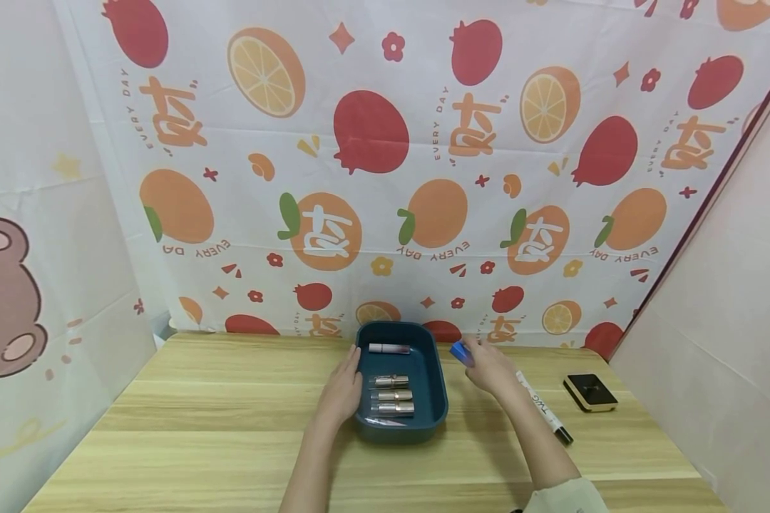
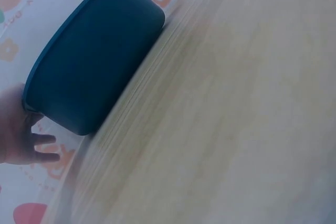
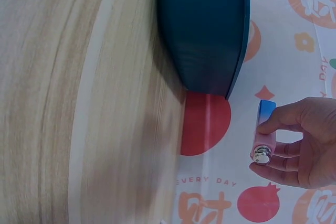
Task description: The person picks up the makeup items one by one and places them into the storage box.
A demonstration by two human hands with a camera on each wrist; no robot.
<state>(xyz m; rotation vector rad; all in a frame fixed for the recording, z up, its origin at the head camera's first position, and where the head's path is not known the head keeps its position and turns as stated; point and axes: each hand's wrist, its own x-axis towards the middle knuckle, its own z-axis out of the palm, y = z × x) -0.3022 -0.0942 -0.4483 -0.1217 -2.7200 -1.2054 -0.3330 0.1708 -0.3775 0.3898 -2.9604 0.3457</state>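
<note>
My left hand (image 1: 343, 388) rests against the left rim of a dark teal bin (image 1: 441, 381). In the left wrist view, straight, spread fingers (image 2: 46, 157) of that hand show beside the bin's end. Right of the bin, my right hand (image 1: 490, 367) pinches a slim blue-and-pink bottle (image 3: 266, 116) with a shiny silver end, raised above the table. Inside the bin lie a dark-and-pale tube (image 1: 388, 348), several gold-and-clear lipstick tubes (image 1: 391, 395) and a pale slim item (image 1: 385, 422) near the front wall.
A white marker-like tube (image 1: 542, 406) marked TWG, with a black end, lies right of the bin beneath my right forearm. Farther right sits a black square compact (image 1: 590, 392) with a gold edge. A fruit-print cloth (image 1: 372, 214) hangs behind the wooden table (image 1: 231, 427).
</note>
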